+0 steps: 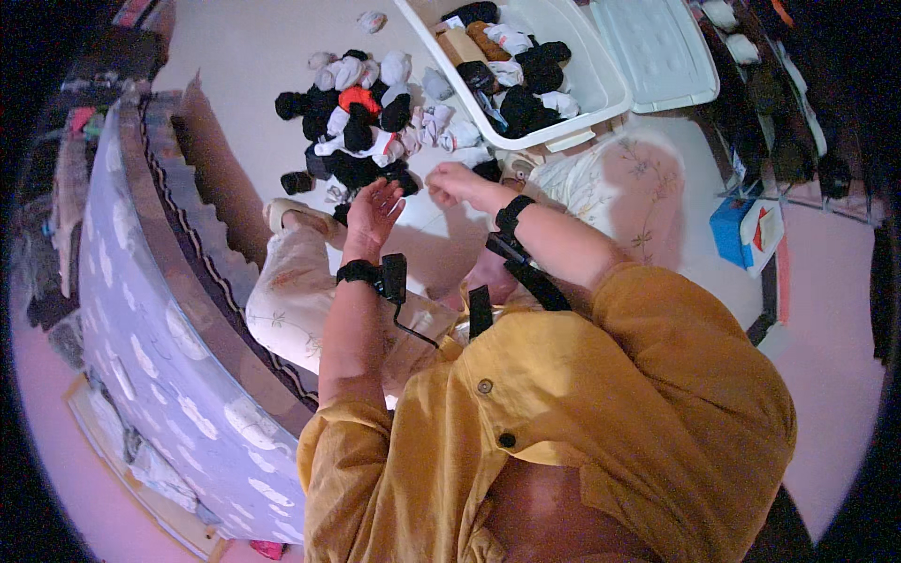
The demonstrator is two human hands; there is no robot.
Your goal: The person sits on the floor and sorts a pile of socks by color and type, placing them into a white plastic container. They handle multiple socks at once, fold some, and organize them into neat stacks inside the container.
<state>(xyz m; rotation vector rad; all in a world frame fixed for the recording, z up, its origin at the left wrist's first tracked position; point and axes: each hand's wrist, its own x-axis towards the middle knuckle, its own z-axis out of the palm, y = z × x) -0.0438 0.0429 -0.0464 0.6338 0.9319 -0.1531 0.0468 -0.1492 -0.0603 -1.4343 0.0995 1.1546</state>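
My left hand [376,214] is palm up with its fingers apart, and I see nothing in it. It is at the near edge of a pile of rolled socks [359,169] on the floor. Just to its right, my right hand [461,186] has its fingers curled in; whether anything small is between them is hidden. Black, white and grey socks make up most of the pile, with one red-orange bundle [357,97] among them. Beyond my right hand stands a white plastic storage bin [619,95] that holds more rolled socks [528,109].
The bin's pale lid [662,56] leans or lies behind it. A bed with a lilac cloud-print sheet [148,338] runs along my left. On the right are a dark rack [774,127] and a blue box [732,231]. One grey-white bundle [372,22] lies apart.
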